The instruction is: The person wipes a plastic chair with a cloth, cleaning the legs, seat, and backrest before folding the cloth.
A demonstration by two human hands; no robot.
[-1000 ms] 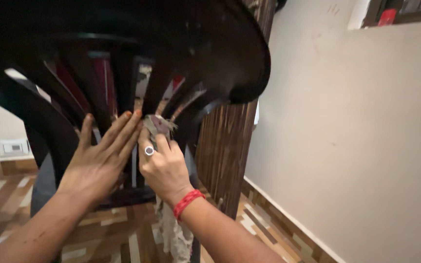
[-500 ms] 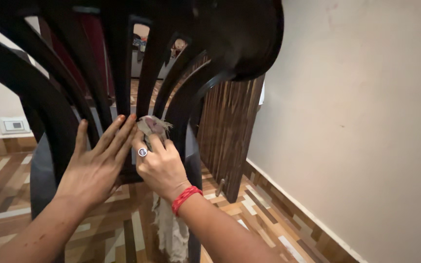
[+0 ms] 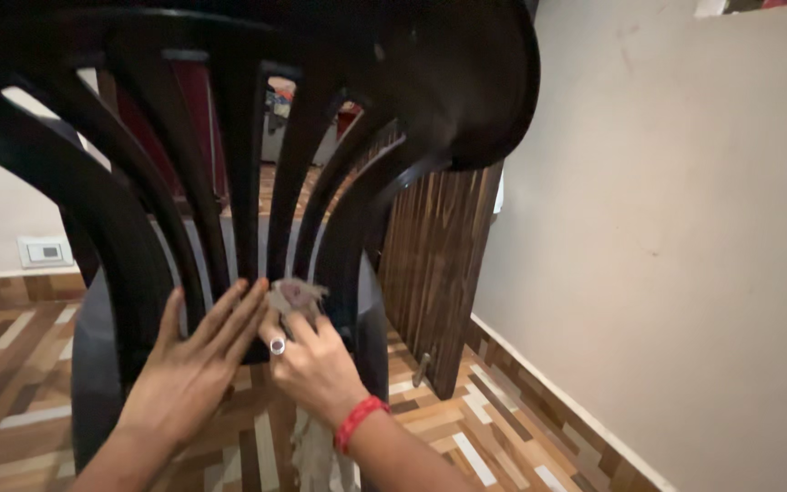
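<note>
Against a pale wall (image 3: 685,228), over striped wood flooring (image 3: 11,401): dark slatted chair back (image 3: 229,137), close up. Low on the slats, left hand (image 3: 195,364) flat with fingers spread; beside it, right hand (image 3: 316,360) closed around a bunched grey rag (image 3: 295,293), pressed to a slat, tail hanging below the wrist.

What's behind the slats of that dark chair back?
Through the chair back gaps show a maroon panel, patterned floor and distant clutter. The slats and both hands hide the rest.
</note>
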